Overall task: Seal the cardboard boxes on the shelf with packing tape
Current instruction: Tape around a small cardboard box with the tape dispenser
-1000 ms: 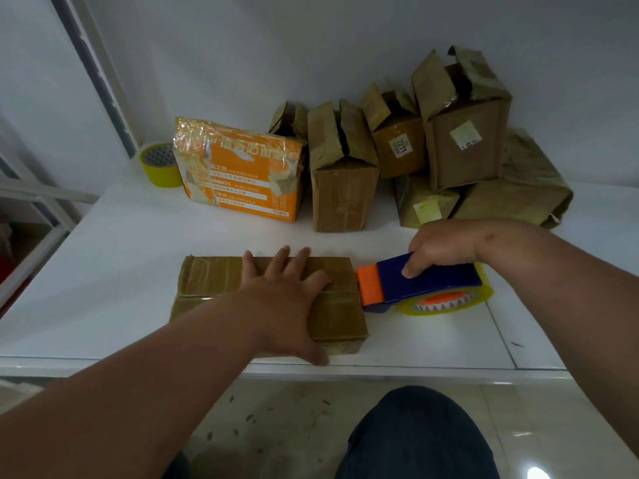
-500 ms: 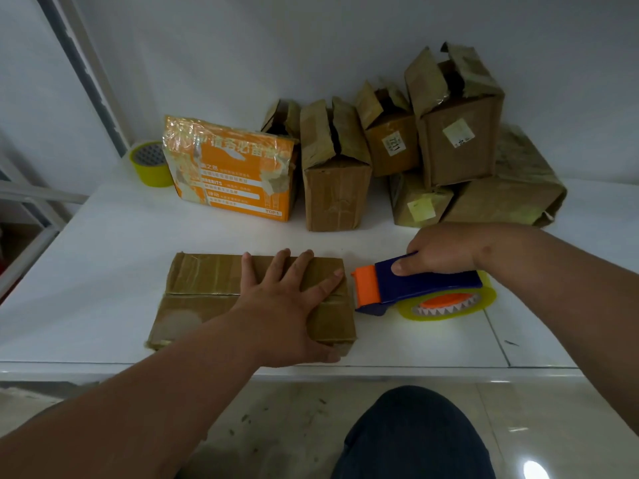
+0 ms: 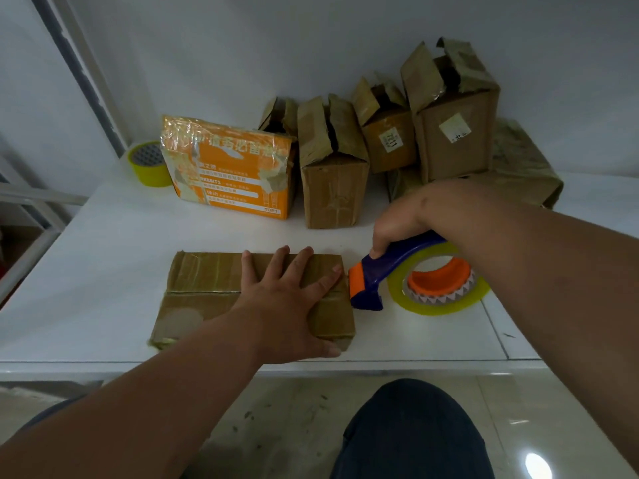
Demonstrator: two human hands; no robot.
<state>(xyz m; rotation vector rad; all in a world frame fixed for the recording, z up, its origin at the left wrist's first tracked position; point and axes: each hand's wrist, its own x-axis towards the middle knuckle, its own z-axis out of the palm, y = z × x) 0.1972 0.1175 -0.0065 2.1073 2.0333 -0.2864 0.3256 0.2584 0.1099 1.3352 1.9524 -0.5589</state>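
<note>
Shelving of white board [image 3: 103,257] filled the middle of the frame, its front edge running across just below centre, with a pale tiled floor [image 3: 294,409] and a dark-trousered knee [image 3: 411,430] beneath it at the bottom. Along the back, in the upper right, a huddle of brown cardboard boxes [image 3: 453,133] stood against the wall, several with their top flaps sprung open; a tall one [image 3: 332,181] stood at upper centre. Left of it leaned an orange printed box [image 3: 235,174] wrapped in glossy tape, and behind that, at the upper left, sat a spare yellow tape roll [image 3: 148,164].

Near the shelf's front edge, at centre, lay the flat cardboard box [image 3: 204,292], its top seam already crossed by old tape. The left hand [image 3: 287,302] pressed down on the right half of it, fingers straight and spread, thumb hanging over the near edge. The right hand [image 3: 415,212], right of centre, curled its fingers around the blue handle of the tape dispenser [image 3: 383,271], gripping it firmly. The dispenser's orange nose sat just beside the box's right edge, close to the left fingertips; whether it touched the cardboard could not be told. Its clear tape roll [image 3: 439,305] on an orange hub rested on the shelf, tilted toward the camera.
</note>
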